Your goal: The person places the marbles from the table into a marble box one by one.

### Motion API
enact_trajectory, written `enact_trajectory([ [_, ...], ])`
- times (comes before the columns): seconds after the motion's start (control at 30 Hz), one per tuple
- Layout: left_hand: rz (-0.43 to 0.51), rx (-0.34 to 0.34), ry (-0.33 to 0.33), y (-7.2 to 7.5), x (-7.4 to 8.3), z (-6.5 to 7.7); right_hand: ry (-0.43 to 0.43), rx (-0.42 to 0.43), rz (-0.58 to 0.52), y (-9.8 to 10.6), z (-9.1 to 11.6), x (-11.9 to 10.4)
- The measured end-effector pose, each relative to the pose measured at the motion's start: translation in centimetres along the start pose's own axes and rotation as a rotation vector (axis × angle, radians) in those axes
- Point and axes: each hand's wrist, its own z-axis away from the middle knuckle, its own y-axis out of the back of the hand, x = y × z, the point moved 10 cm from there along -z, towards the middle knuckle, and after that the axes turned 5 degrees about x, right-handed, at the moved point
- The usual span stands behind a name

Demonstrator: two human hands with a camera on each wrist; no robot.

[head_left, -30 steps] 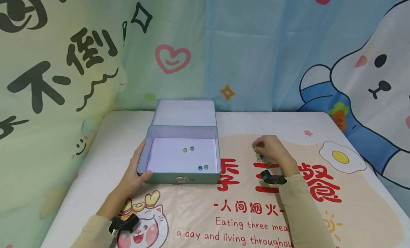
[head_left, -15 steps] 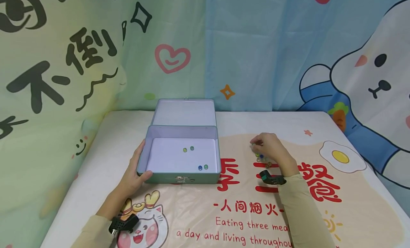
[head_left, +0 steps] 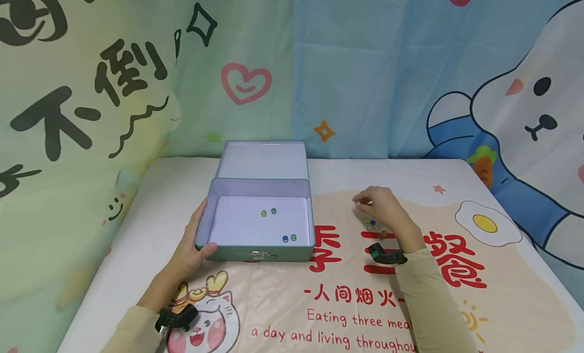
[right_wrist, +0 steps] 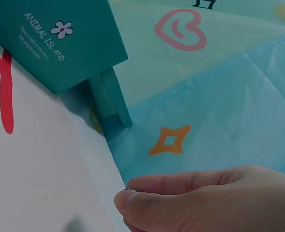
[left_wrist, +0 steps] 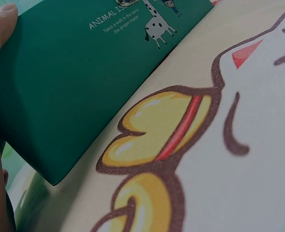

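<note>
Back cloth (head_left: 347,64): hangs behind the table (head_left: 182,173), yellow and green on the left, blue on the right.
Black writing (head_left: 52,135): big, on the left side of it.
Heart (head_left: 245,89): pink, with a smile inside.
Star (head_left: 329,132): orange, lower down, right of the heart.
White animal (head_left: 515,114): big, at the right, in blue, with a carrot (head_left: 483,170).
Tablecloth (head_left: 274,292): white, with a big tan patch and red writing (head_left: 378,270).
Egg (head_left: 484,223): white and yellow, printed near the right side.
Cat (head_left: 214,322): white, pink cheeks, open mouth, printed near the front.
</note>
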Motion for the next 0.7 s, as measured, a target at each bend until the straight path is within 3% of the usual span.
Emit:
enact_trajectory([
  [0.7,0.013,0.0,-0.006,0.1,0.4,0.0,0.086,0.051,-0.004,0.8,0.4,-2.7],
])
